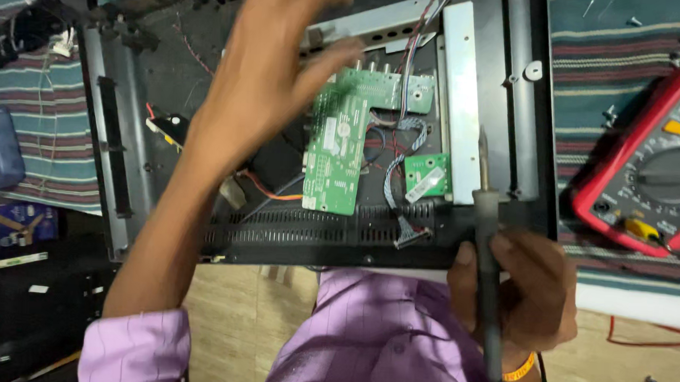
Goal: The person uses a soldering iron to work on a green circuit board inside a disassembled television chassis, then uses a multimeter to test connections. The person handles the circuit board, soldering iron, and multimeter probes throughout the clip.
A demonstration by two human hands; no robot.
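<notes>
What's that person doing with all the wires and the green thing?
A person leans over an opened black screen casing. Their right hand grips a soldering iron, its tip pointing up beside the small green board. Their left hand hovers, blurred, by the big green circuit board. A red multimeter lies on the right.

Open panel beside green circuit board (340, 149), cable-cluttered toward metal bracket (462, 89).

Head view, steeply down, close.
</notes>
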